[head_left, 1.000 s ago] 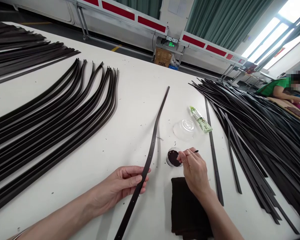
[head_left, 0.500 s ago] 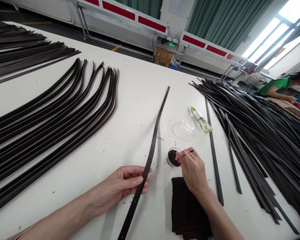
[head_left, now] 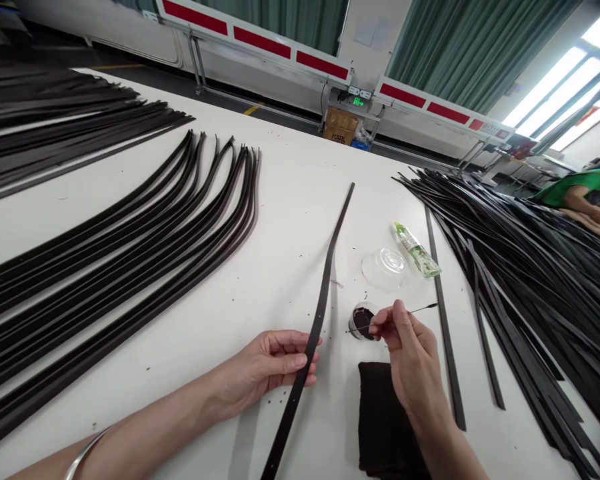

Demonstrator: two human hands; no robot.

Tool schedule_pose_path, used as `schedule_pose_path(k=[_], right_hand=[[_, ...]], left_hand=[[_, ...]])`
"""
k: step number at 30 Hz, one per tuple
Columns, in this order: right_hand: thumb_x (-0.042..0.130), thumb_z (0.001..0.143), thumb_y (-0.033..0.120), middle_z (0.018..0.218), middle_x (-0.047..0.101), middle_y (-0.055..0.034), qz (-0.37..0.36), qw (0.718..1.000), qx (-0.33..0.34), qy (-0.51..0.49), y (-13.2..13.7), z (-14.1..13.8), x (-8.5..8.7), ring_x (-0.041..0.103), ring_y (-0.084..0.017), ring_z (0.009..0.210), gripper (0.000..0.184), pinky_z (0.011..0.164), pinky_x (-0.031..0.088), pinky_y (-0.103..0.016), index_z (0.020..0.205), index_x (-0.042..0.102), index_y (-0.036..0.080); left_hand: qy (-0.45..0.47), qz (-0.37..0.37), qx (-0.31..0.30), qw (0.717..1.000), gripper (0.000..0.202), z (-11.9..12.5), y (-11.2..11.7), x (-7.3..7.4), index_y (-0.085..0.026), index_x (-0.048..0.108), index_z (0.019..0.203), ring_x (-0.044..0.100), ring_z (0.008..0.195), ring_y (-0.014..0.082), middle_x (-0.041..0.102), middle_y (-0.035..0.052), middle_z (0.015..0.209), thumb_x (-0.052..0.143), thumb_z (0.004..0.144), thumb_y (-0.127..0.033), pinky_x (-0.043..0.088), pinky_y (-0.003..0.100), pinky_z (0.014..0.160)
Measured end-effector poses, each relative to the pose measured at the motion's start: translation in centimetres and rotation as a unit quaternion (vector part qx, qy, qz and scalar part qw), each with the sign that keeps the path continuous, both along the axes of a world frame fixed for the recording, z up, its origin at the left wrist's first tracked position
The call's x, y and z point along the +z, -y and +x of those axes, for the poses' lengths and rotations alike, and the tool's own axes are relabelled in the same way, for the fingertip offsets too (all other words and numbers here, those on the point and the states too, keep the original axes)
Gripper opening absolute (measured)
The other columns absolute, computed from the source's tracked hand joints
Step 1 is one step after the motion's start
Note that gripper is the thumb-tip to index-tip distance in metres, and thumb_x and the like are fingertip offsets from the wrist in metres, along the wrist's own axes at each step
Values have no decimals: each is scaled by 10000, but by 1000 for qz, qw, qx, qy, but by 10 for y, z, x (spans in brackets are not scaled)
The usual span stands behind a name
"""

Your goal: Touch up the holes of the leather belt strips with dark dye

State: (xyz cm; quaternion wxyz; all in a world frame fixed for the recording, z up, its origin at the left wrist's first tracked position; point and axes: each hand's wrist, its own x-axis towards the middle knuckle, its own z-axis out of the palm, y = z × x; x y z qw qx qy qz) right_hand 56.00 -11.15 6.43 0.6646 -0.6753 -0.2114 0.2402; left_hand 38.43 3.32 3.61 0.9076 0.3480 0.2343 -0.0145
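Note:
My left hand (head_left: 275, 365) curls around a long, narrow dark leather strap (head_left: 325, 293) with small punched holes, which runs up the table and off the bottom of the view. My right hand (head_left: 410, 343) pinches a thin dark applicator stick (head_left: 423, 309) between its fingertips. That hand is just to the right of a small round pot of dark paste or dye (head_left: 363, 322). Below it lies a folded dark cloth (head_left: 385, 420), with the wrist partly over it.
A clear plastic lid (head_left: 383, 269) and a green-labelled tube (head_left: 417, 251) lie beyond the pot on the white table (head_left: 260, 267). Fanned dark straps (head_left: 130, 227) cover the left, and a heap of straps (head_left: 530, 280) lies right. A green-sleeved co-worker (head_left: 575, 193) sits far right.
My right hand has moved off the pot to the right, showing more of the stick. My left hand still holds the strap. The whole view has turned slightly left.

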Motion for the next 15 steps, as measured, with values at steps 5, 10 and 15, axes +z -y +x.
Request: schedule_pose_path(k=[5, 10, 15], right_hand=[[411, 989, 386, 741, 634, -43, -26, 984, 14, 177, -1, -21, -4, 587, -155, 718, 383, 675, 466, -288, 751, 625, 177], [348, 980, 132, 750, 627, -33, 36, 918, 110, 380, 1, -34, -4, 579, -149, 724, 298, 670, 452, -308, 822, 595, 187], [375, 903, -15, 770, 630, -41, 93, 877, 155, 444, -3, -38, -7, 567, -154, 738, 260, 666, 465, -324, 905, 557, 171]], left_hand=[[12, -15, 19, 1000, 251, 1, 3, -5, -151, 729, 977, 685, 802, 164, 726, 53, 908, 807, 739, -175, 547, 345, 876], [38, -28, 27, 999, 249, 1, 5, -10, -148, 721, 971, 678, 830, 171, 730, 62, 907, 803, 737, -163, 540, 385, 888], [60, -8, 9, 998, 243, 0, 4, -8, -143, 716, 1004, 684, 786, 175, 724, 55, 839, 771, 770, -180, 534, 350, 843]])
